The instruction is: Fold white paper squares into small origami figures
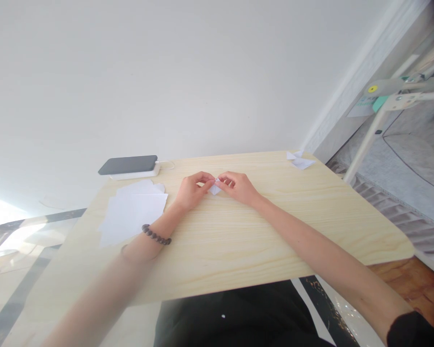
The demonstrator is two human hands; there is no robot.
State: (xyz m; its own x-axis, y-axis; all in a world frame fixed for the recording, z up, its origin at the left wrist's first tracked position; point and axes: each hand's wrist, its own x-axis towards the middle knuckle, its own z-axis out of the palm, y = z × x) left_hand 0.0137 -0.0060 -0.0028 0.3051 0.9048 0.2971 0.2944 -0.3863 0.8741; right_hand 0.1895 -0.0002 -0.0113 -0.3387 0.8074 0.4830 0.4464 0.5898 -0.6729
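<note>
A small folded piece of white paper [214, 188] sits between both my hands, just above the light wooden table [238, 236]. My left hand [192, 190] pinches its left side with curled fingers; a dark bead bracelet [156, 234] circles that wrist. My right hand [238, 187] pinches the paper's right side, fingers closed on it. Both hands meet near the table's middle, toward the far edge.
A stack of white paper sheets [132, 214] lies at the left. A dark phone [128, 165] rests on a white charger block [135, 174] at the far left edge. Folded white paper pieces [300, 160] lie at the far right corner. A white lamp stand [379, 120] rises at the right.
</note>
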